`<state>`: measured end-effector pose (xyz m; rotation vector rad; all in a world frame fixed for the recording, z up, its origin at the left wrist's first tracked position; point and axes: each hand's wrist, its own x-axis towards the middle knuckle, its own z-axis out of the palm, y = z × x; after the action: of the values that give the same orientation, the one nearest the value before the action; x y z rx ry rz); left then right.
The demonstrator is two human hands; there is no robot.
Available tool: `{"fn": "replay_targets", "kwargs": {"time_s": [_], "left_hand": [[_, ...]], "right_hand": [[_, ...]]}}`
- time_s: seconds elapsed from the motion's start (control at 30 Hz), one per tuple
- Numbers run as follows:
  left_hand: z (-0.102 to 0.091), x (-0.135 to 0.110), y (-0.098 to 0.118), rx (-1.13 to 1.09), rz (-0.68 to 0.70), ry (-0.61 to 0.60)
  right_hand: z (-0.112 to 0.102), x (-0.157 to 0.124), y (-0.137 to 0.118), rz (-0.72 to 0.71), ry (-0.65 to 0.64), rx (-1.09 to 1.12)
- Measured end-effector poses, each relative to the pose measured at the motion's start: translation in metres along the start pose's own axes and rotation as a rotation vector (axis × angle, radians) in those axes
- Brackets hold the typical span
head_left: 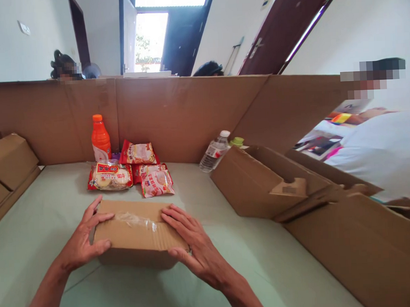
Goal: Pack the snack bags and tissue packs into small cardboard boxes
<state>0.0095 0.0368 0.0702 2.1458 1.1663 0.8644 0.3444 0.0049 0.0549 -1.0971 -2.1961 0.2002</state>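
A small closed cardboard box [133, 233] with clear tape across its top lies on the pale green table [41, 224] in front of me. My left hand [83, 240] clasps its left end, thumb on the near corner and fingers spread along the top edge. My right hand [195, 244] lies flat on the right part of the lid, fingers stretched out toward the tape. Behind the box lie three red snack packets [111, 175] [139, 152] [157, 180], and an orange drink bottle [100, 139] stands upright by them.
A cardboard partition [189, 113] walls the table's far side. An open carton [260, 182] lies tipped at the right, with a water bottle [214, 152] leaning behind it. More cartons [8, 166] sit at the left. Other people show beyond the partition and at the right.
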Motion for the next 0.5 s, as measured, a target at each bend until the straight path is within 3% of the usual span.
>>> {"fn": "replay_targets", "kwargs": {"time_s": [0.1,0.27,0.4,0.5], "left_hand": [[-0.006,0.002,-0.001,-0.064,-0.018,-0.088],[0.003,-0.021,0.014,-0.057,-0.023,-0.007],[0.014,-0.061,0.03,0.04,-0.061,0.154],[0.012,-0.096,0.035,0.173,-0.119,0.346]], "right_hand": [[0.01,-0.004,0.007,-0.004,0.079,0.069],[0.018,-0.013,0.007,0.007,0.168,0.16],[0.024,-0.009,0.005,0.052,0.107,0.182],[0.046,0.012,-0.001,0.031,0.073,0.241]]}}
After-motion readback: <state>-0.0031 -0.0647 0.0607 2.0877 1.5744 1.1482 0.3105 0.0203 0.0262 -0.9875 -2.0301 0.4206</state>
